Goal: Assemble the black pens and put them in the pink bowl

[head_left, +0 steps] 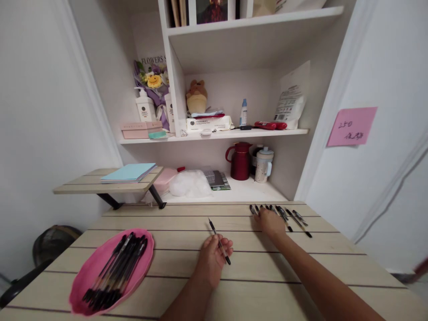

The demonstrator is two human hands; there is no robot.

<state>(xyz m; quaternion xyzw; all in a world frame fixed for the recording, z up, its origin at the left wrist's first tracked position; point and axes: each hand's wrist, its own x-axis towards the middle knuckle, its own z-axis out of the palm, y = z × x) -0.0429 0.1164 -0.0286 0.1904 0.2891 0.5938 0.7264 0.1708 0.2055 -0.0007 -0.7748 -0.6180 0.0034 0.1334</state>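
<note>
Our left hand (214, 255) pinches a pen (220, 243); right hand (271, 222), we can't tell its grip. Bumping the pens (298, 222) just beside it could roll them.

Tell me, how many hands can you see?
2. The left hand holds a pen near the table's middle; the right hand is at the row of pens farther right.

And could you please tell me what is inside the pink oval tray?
Slim black-and-clear pens lie bunched in the pink oval tray; they hide part of its floor and anything beneath them.
</note>
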